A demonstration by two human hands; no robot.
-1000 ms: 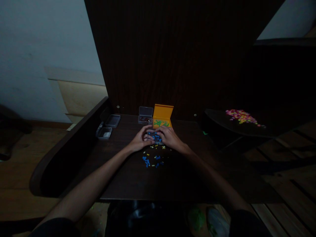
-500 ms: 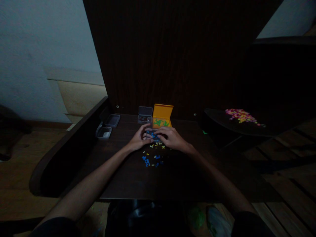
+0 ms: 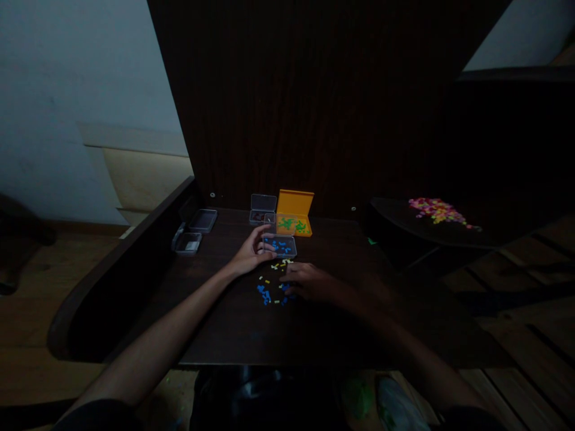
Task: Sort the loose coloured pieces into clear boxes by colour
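A small clear box (image 3: 283, 245) with blue pieces inside sits in the middle of the dark table (image 3: 233, 323). My left hand (image 3: 251, 254) rests against its left side, fingers curled on its edge. My right hand (image 3: 305, 281) lies lower, fingers bent down onto a scatter of small blue and yellow pieces (image 3: 272, 287) in front of the box. Whether those fingers hold a piece is too dark to tell. Behind the clear box stands an open orange box (image 3: 294, 216) with green pieces in it.
A small clear case (image 3: 263, 208) stands left of the orange box. Two more clear cases (image 3: 195, 233) lie at the table's far left by a curved dark armrest. A pile of pink and yellow pieces (image 3: 435, 211) lies on a dark surface at right.
My right hand has left the clear box and come down toward me onto the loose pieces. My left hand stays at the box.
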